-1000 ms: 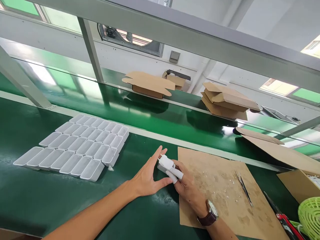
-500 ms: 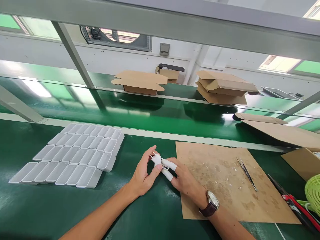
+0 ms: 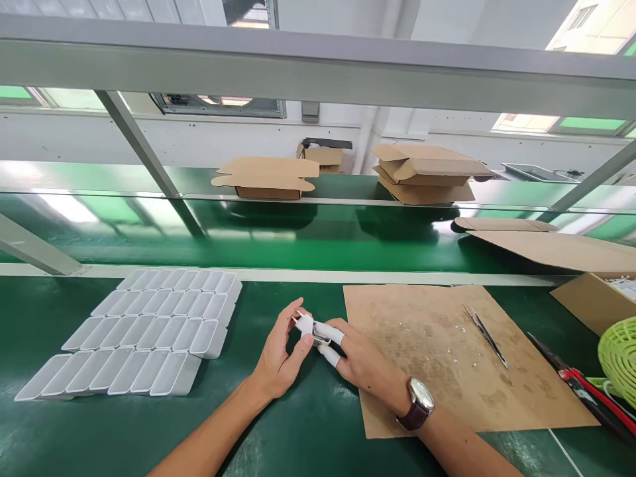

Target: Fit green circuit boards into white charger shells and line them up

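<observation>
Both hands meet over the green tabletop around a small white plastic part with thin prongs at its left end and a darker, metallic-looking section at its right. My left hand pinches it between thumb and fingers. From the other side, my right hand grips its right end with two fingertips covered in white finger cots. Fingers hide much of the part, so its exact kind cannot be made out. A watch is on the right wrist.
Rows of white trays stand at left. A stained cardboard sheet at right bears tweezers and small scraps. Beyond it lie red-handled scissors, a green basket and an open carton. Folded boxes sit on the back shelf.
The camera view has tilted and shifted slightly. Both hands keep their grip on the white plastic part, with little visible change in the fingers.
</observation>
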The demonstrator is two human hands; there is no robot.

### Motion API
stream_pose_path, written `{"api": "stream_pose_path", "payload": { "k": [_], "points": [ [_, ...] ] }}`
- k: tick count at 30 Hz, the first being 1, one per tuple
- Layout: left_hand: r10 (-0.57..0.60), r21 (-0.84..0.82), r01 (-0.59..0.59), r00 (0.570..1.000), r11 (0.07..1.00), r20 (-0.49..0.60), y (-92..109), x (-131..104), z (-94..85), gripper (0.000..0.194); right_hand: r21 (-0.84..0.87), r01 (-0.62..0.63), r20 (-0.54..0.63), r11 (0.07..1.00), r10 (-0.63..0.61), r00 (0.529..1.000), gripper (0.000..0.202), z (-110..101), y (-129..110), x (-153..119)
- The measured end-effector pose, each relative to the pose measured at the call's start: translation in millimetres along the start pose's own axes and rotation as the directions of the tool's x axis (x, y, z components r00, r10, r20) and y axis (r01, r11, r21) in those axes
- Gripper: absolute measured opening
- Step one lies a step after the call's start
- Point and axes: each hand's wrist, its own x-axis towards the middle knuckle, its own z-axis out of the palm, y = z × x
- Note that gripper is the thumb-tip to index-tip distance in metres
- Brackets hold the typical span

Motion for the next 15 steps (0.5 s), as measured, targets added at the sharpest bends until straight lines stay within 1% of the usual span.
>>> {"api": "stream_pose_path", "payload": {
  "k": [2,3,4,5,6,7,8,9,10,11,13,15],
  "points": [
    [0.016,0.014,-0.016,1.000,1.000,-0.014,-1.8,1.1,0.7,0.053,0.076,-0.018,-0.041,0.997,0.021,0.999,0.031,2.0,1.9,1.5],
    [0.029,0.032,-0.028,0.999,0.999,-0.024,-2.6,1.6,1.3,0.060,0.151,-0.042,-0.073,0.988,0.054,0.996,0.030,3.5,3.0,2.7],
    [0.045,0.062,-0.043,0.999,0.997,-0.030,-3.1,2.0,2.1,0.072,0.260,-0.078,-0.104,0.962,0.108,0.989,0.029,5.0,4.1,4.3],
    [0.064,0.108,-0.060,0.998,0.992,-0.030,-3.4,2.3,3.2,0.085,0.397,-0.122,-0.117,0.910,0.183,0.976,0.030,6.3,5.0,6.1],
    [0.084,0.162,-0.079,0.996,0.984,-0.025,-3.5,2.3,4.5,0.094,0.542,-0.170,-0.105,0.823,0.267,0.958,0.032,7.1,5.4,8.1],
    [0.107,0.216,-0.101,0.994,0.971,-0.018,-3.2,2.1,6.0,0.097,0.675,-0.214,-0.068,0.707,0.348,0.935,0.034,7.3,5.2,10.2],
    [0.130,0.263,-0.123,0.991,0.957,-0.011,-2.6,1.7,7.7,0.092,0.777,-0.249,-0.011,0.579,0.407,0.913,0.036,7.0,4.3,12.1],
    [0.158,0.296,-0.149,0.987,0.944,-0.009,-1.7,1.3,9.6,0.084,0.844,-0.276,0.051,0.460,0.443,0.895,0.037,6.1,2.8,13.7],
    [0.193,0.314,-0.179,0.981,0.932,-0.012,-0.5,0.8,11.5,0.075,0.884,-0.295,0.106,0.362,0.459,0.882,0.037,5.0,0.6,15.0],
    [0.233,0.322,-0.216,0.972,0.922,-0.017,0.8,0.4,13.2,0.070,0.909,-0.305,0.146,0.285,0.468,0.872,0.036,3.7,-2.0,16.0],
    [0.314,0.329,-0.287,0.949,0.899,-0.028,3.7,0.1,15.9,0.070,0.930,-0.315,0.197,0.189,0.468,0.862,0.035,1.5,-7.5,17.1],
    [0.372,0.346,-0.334,0.927,0.877,-0.046,6.4,0.3,17.2,0.074,0.933,-0.330,0.233,0.144,0.458,0.858,0.035,0.0,-12.3,17.3]
  ]
}}
